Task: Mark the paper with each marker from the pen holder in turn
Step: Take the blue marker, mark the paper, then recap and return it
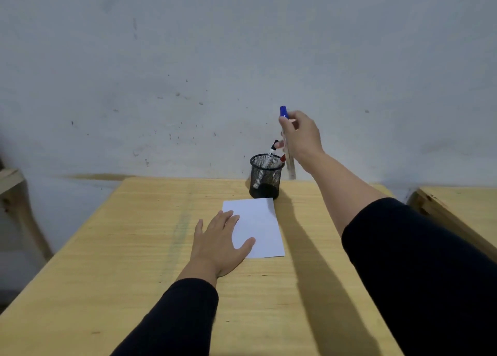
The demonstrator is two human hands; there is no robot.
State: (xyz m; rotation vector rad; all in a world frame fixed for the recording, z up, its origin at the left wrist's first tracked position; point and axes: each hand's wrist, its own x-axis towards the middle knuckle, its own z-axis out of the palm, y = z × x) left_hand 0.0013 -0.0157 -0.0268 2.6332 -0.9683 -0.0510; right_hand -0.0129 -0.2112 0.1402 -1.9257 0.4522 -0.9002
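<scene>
A black mesh pen holder [265, 183] stands at the table's far edge, with a black-capped marker [269, 155] and a red-capped marker [281, 159] leaning inside it. My right hand [302, 137] is raised above and just right of the holder, shut on a blue-capped marker [284, 112] held nearly upright, cap up, its lower end blurred beside the holder. A white sheet of paper [259, 223] lies just in front of the holder. My left hand [219, 241] rests flat, fingers spread, on the paper's left part.
The yellow wooden table [129, 248] runs toward me. A second wooden table [462, 210] stands close on the right, and a wooden frame [10, 188] on the left. A grey wall rises right behind the holder.
</scene>
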